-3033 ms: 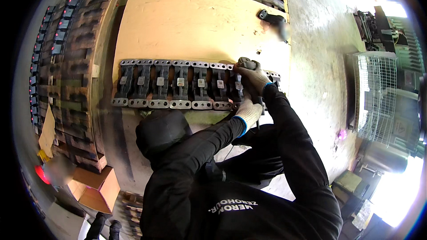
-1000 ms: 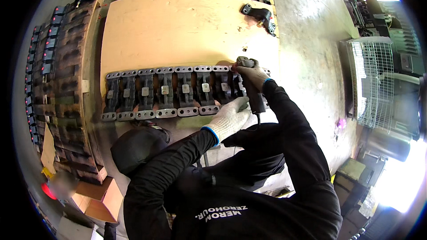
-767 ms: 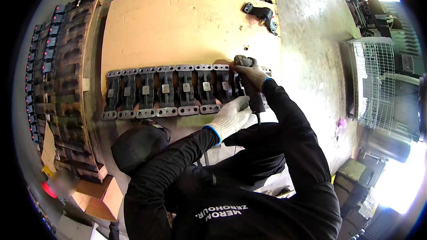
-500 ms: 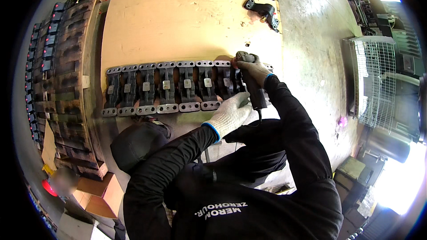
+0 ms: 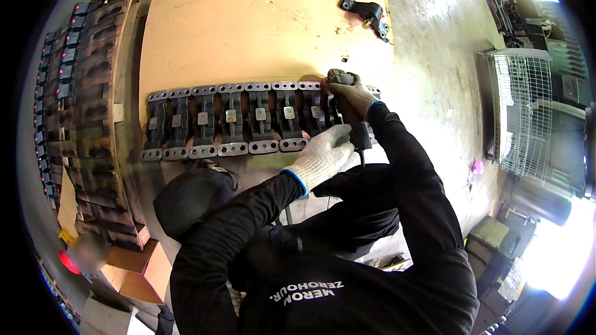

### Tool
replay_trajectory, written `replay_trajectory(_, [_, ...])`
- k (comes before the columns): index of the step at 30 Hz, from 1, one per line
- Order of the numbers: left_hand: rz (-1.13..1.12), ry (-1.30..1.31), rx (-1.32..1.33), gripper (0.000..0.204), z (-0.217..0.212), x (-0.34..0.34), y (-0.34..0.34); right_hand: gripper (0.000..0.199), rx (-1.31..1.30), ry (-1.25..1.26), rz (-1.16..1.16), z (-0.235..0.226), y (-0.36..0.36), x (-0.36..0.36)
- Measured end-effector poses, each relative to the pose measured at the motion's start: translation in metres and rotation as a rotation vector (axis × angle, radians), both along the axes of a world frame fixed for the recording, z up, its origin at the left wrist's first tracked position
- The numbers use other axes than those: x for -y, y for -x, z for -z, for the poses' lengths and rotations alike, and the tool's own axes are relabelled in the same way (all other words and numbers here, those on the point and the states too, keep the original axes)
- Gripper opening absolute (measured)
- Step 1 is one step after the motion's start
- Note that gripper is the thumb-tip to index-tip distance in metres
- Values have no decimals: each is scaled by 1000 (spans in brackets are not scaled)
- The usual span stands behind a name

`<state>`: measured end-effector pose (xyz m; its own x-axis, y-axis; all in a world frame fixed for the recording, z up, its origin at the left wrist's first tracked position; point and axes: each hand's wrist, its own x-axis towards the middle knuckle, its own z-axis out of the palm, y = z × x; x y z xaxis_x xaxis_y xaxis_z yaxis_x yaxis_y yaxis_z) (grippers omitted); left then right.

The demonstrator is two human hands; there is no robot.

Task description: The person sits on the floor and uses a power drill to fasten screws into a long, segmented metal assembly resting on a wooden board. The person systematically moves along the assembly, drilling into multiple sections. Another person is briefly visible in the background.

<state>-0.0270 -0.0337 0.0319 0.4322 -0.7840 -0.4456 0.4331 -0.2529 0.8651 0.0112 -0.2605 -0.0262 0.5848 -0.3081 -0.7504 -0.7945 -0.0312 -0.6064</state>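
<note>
My right hand (image 5: pixel 354 98), in a pale knit glove, is closed around the upper part of a dark corded power tool (image 5: pixel 356 129). Its cable leaves the lower end, and its working end is hidden by the hand. My left hand (image 5: pixel 321 156), gloved in the same way, has its fingers stretched toward the tool's body and the near end of a bracket; whether they touch either is unclear. Dark metal brackets (image 5: pixel 261 115) with drilled end plates stand side by side in a row, and the tool covers much of those at the right end.
The row lies along the near edge of a tan board (image 5: pixel 248 31). A separate black bracket (image 5: pixel 366 15) rests at its far right corner. Wooden pallets (image 5: pixel 93 99) bearing dark parts are at the left, above an open cardboard box (image 5: pixel 141 276). A wire cage (image 5: pixel 524 111) stands at the right.
Both hands and the tool stay almost in place over the right end of the row. My left fingers have shifted very slightly upward along the tool.
</note>
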Motion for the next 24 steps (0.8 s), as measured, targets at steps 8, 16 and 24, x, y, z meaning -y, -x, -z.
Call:
replay_trajectory(8, [18, 1, 24, 44, -15, -4, -5, 113, -7, 253, -64, 28, 14, 36])
replay_trajectory(16, [37, -10, -46, 45, -19, -5, -8, 103, -30, 247, 5, 24, 13, 31])
replay_trajectory(24, [9, 50, -93, 44, -15, 2, -5, 101, -15, 246, 86, 34, 26, 55])
